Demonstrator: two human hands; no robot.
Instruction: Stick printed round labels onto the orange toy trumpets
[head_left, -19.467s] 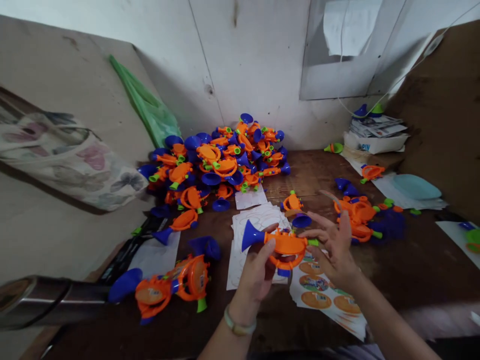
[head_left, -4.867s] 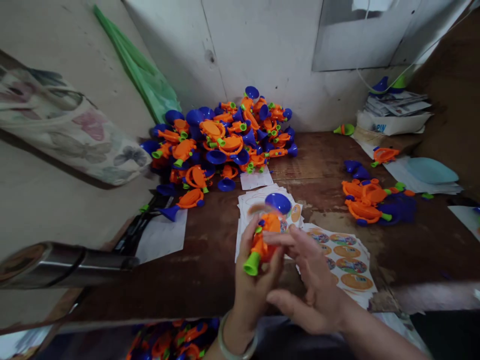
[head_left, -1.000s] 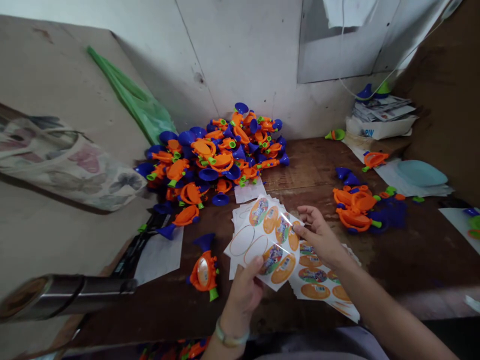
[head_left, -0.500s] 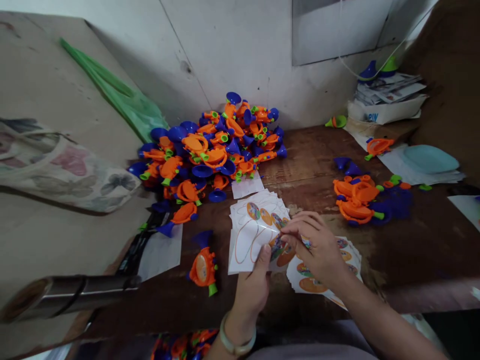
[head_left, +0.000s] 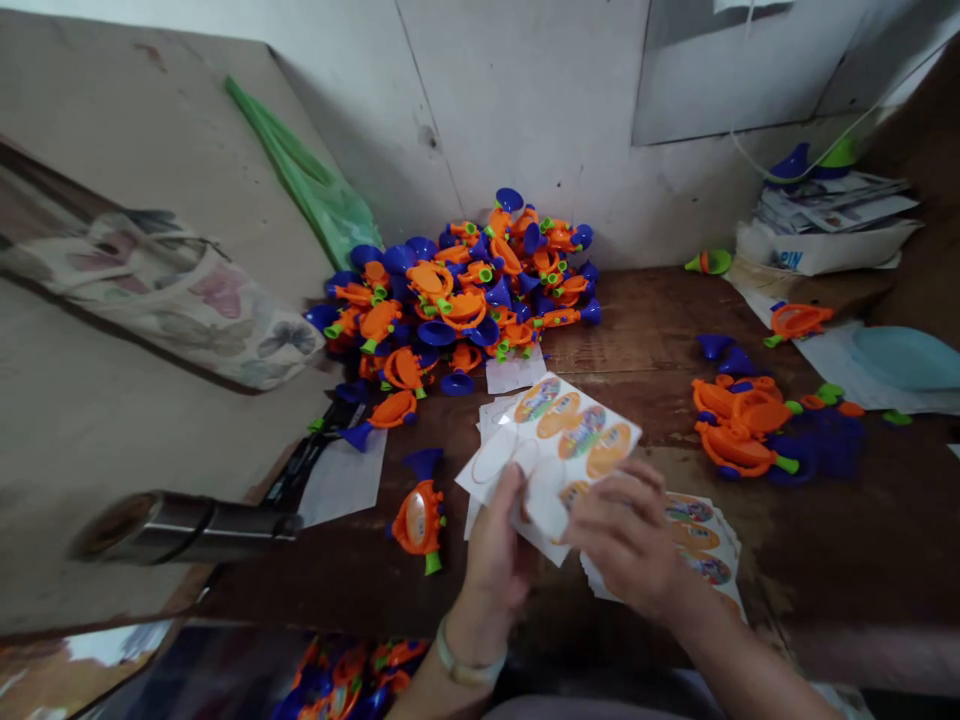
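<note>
- The left hand (head_left: 495, 565), wearing a pale bangle (head_left: 457, 650), is half closed, thumb on the face of one sticker sheet (head_left: 559, 445), gripping it up off the table.
- The right hand (head_left: 626, 530) is loosely curled against that sheet's lower edge; whether it pinches the sheet cannot be told.
- One orange-and-blue toy trumpet (head_left: 418, 520) stands just left of the hands on the dark, worn wooden table (head_left: 637, 330).
- A stack of printed sticker sheets (head_left: 701, 550) lies right of the right hand.
- Further right sits a cluster of about three orange toy trumpets (head_left: 739, 430).
- One large uncounted heap of toy trumpets (head_left: 450, 290) fills the far corner against the white wall (head_left: 525, 100), with a green plastic bag (head_left: 307, 180) hanging left of it.
</note>
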